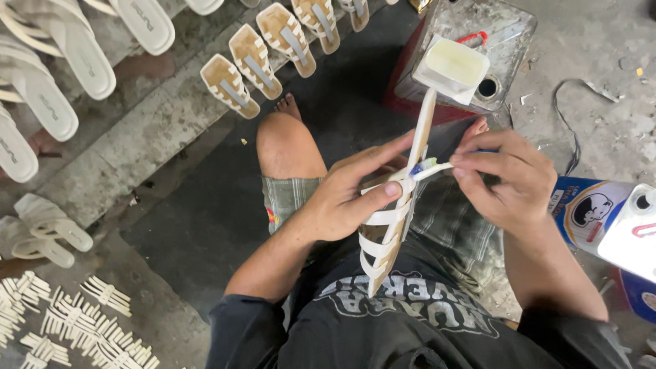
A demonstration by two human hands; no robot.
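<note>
rough concrete floor (171, 130), stained and dusty, is seen from above, with a seated person's bare knee (287, 140) at the middle. a strappy cream sandal upper (393, 219) on its sole is held upright over the lap by the left hand (342, 198), the thumb pressed on a strap and the fingers (372, 160) stretched along the far side. a toothbrush (430, 166) is pinched between the thumb and fingers of the right hand (509, 178), its bristled head laid against the sandal's edge where a strap meets the sole. the step in hand is judged to be the brushing of glue onto the straps; the next move would call for a steady stroke along the edge without smearing the strap faces.

a small white tub of pale yellowish paste (454, 65) is set on a dented square metal can (478, 34) at the far right. a blue and white carton with a round dark picture (591, 208) lies at the right, just beside a white plastic container (635, 232). rows of tan-soled sandals (263, 58) are lined up at the far side, white soles (48, 89) at the far left, and bundles of loose cream straps (75, 318) at the near left.
</note>
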